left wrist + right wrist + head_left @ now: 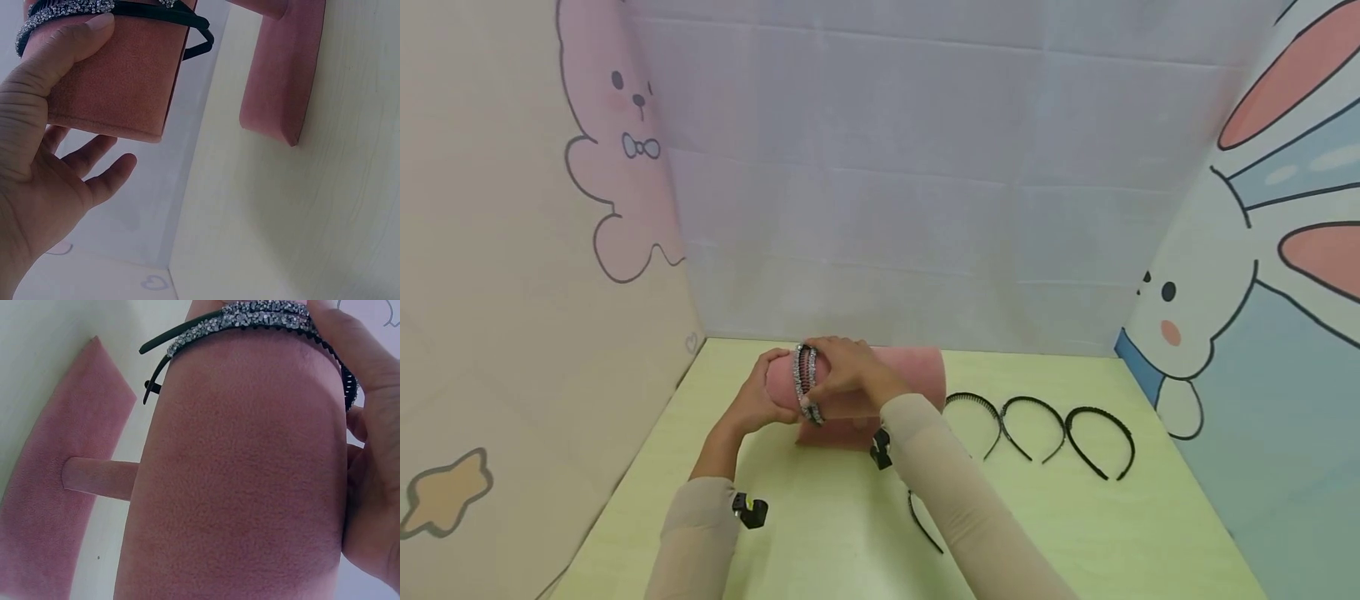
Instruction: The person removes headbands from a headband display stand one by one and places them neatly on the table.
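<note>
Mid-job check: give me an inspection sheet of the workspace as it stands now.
Surface: pale green table, bare in front.
Job's things: pink velvet stand, a cylinder on a base; rhinestone headbands sit round its left end.
Clutter: three black headbands in a row right of the stand; another black headband partly under the right sleeve.
Hands: left hand steadies the cylinder's end; right hand pinches the rhinestone headbands.
Cables: nothing seen.
Surroundings: cartoon-animal wall panels around the table.
</note>
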`<act>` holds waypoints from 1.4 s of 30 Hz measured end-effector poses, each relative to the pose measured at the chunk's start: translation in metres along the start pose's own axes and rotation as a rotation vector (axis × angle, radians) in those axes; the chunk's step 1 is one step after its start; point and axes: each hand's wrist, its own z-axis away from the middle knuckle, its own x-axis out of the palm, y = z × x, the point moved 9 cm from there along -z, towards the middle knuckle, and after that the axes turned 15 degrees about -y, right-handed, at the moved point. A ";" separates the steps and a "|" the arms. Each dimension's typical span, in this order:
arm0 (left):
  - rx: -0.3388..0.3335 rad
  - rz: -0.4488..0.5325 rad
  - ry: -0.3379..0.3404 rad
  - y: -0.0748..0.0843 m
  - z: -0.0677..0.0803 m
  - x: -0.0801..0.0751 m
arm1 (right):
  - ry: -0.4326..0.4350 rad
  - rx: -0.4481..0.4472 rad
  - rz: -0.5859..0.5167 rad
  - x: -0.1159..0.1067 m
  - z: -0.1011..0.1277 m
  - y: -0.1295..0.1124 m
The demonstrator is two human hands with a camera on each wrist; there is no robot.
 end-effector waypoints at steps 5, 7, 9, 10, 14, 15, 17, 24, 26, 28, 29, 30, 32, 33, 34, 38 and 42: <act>-0.003 0.015 -0.011 -0.002 0.000 0.003 | -0.008 0.029 0.063 0.002 0.002 0.001; -0.006 0.016 -0.009 -0.003 0.000 0.003 | -0.008 0.029 0.077 0.002 0.004 0.001; -0.010 0.017 -0.003 -0.002 0.000 0.003 | -0.005 0.024 0.065 0.002 0.006 0.001; -0.007 0.015 -0.004 -0.002 0.000 0.003 | -0.002 0.020 0.055 0.001 0.006 0.001; -0.009 0.007 -0.002 -0.001 -0.001 0.002 | 0.008 0.026 0.038 -0.001 0.009 0.005; -0.009 0.003 -0.001 0.000 -0.001 0.001 | 0.008 0.029 0.042 -0.002 0.009 0.005; -0.010 -0.002 0.004 0.000 -0.001 0.000 | 0.005 0.031 0.053 -0.003 0.009 0.006; -0.005 0.001 0.000 0.000 0.000 -0.001 | -0.009 0.020 0.071 0.000 0.007 0.007; -0.003 -0.009 -0.006 0.001 0.000 0.000 | -0.007 0.024 0.079 0.001 0.007 0.008; -0.009 -0.007 -0.001 0.001 0.000 0.001 | -0.003 0.029 0.091 0.001 0.008 0.009; -0.011 -0.008 -0.001 0.001 0.000 0.001 | -0.001 0.032 0.095 0.000 0.009 0.009; -0.013 -0.010 -0.002 0.001 -0.001 0.001 | 0.000 0.032 0.096 0.000 0.009 0.009; -0.019 -0.011 0.002 0.001 -0.001 0.001 | 0.001 0.031 0.094 -0.001 0.011 0.008; -0.024 -0.009 0.006 0.000 -0.001 0.001 | 0.001 0.029 0.092 -0.001 0.011 0.007; -0.024 -0.010 0.004 0.000 0.000 0.001 | 0.001 0.027 0.089 -0.001 0.012 0.006; -0.011 -0.006 -0.003 0.005 0.002 0.001 | 0.003 0.030 0.086 -0.001 0.014 0.008; -0.006 -0.012 -0.009 0.015 0.006 0.002 | 0.006 0.050 0.086 -0.002 0.018 0.014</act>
